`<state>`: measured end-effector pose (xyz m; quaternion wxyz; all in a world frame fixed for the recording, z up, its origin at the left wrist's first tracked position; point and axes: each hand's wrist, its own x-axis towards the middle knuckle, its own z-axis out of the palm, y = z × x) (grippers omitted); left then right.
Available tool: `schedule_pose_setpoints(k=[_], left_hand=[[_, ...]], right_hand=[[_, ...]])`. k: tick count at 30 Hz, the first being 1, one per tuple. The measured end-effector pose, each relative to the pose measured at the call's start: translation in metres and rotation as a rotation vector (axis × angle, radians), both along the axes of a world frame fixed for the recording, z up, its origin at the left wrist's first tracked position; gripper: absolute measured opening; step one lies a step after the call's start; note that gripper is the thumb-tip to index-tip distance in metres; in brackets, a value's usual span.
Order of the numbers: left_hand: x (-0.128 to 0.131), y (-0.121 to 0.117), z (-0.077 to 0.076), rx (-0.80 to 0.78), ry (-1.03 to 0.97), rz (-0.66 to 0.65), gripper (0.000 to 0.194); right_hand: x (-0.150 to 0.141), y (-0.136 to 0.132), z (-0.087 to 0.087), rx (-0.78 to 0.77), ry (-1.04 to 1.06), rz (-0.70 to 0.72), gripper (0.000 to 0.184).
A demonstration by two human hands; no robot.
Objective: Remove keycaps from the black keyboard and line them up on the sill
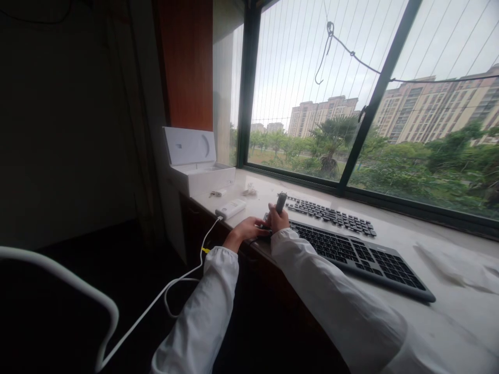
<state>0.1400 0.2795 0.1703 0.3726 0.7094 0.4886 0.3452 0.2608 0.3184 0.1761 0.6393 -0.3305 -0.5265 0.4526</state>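
My right hand (278,220) is closed round a dark, slim tool (280,201) that stands upright at the left end of the near grey keyboard (358,255). My left hand (250,228) rests at that keyboard's left corner, fingers curled against its edge; I cannot make out anything in it. Both arms wear white sleeves. A second set of black keys (331,214) lies behind, closer to the window.
A white power strip (231,208) with a white cable (171,284) trailing off the ledge lies left of my hands. An open white box (197,162) stands at the ledge's left end. Crumpled white plastic (452,264) lies at right. The window frame (249,83) runs behind.
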Motion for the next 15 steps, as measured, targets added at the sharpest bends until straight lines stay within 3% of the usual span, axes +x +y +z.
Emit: schedule_pose_setpoints(k=[4, 8, 15], left_hand=[[-0.001, 0.005, -0.003, 0.053, 0.020, -0.025, 0.041], [0.000, 0.007, -0.005, 0.062, -0.011, -0.050, 0.039], [0.002, 0.007, -0.003, 0.047, 0.012, -0.052, 0.035]], right_hand=[[0.002, -0.004, -0.002, 0.135, -0.269, -0.147, 0.041], [0.002, -0.007, -0.001, 0.233, -0.412, -0.235, 0.042], [0.001, -0.011, 0.003, 0.300, -0.469, -0.110, 0.040]])
